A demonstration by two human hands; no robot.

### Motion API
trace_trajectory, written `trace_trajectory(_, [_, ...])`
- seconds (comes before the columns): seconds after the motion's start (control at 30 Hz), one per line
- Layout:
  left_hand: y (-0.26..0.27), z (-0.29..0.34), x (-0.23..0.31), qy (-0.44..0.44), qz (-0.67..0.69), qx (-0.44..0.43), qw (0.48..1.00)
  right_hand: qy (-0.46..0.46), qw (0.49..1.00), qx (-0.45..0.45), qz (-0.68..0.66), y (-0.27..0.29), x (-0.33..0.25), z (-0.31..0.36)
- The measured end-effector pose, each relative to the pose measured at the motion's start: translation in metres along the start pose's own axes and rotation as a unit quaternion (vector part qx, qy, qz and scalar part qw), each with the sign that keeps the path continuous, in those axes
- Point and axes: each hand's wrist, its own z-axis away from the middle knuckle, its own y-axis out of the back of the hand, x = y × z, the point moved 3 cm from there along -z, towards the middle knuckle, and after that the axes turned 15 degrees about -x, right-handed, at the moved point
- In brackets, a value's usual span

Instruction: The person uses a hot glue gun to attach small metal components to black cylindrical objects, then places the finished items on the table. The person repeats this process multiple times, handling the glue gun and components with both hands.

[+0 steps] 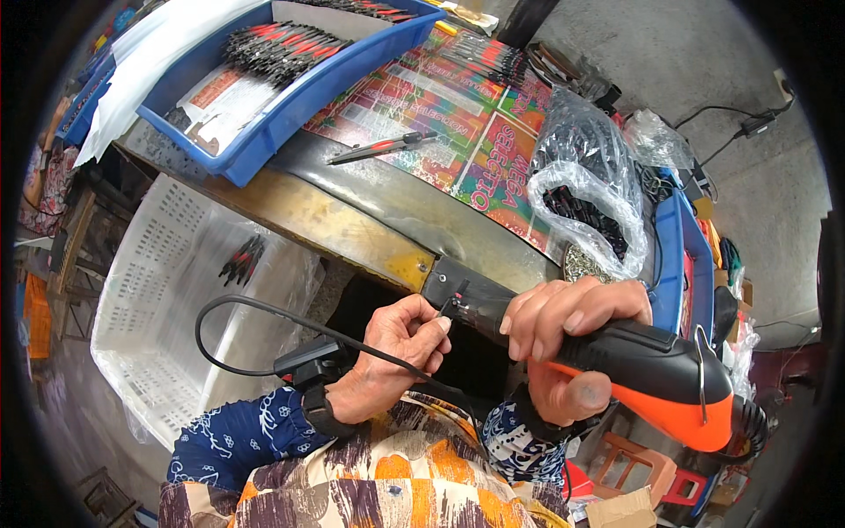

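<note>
Centrally, an orange-black heat gun is being clamped by the right hand; a small black piece is being pinched by the left hand.

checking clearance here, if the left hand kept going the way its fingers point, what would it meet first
The left hand pinches a small thin piece and points right, toward the black nozzle of the orange and black heat gun gripped by the right hand. It would probably meet that nozzle first, though depth is unclear.
</note>
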Motion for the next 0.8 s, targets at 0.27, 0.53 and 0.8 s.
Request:
trace_trajectory(0.27, [-0.0026,-0.0004,-0.001,0.003,0.01,0.021,1.0,-0.051,0.999,0.012,0.015,-0.0049,0.0024,-0.0063])
trace_trajectory(0.53, [-0.0036,-0.0003,0.0007,0.012,0.027,0.03,0.999,-0.052,0.998,0.013,0.019,-0.0052,0.0056,-0.0064])
trace_trajectory(0.8, [-0.0054,0.0004,0.0034,0.02,0.027,0.035,0.999,-0.062,0.997,0.033,0.036,-0.0077,0.0044,-0.0075])
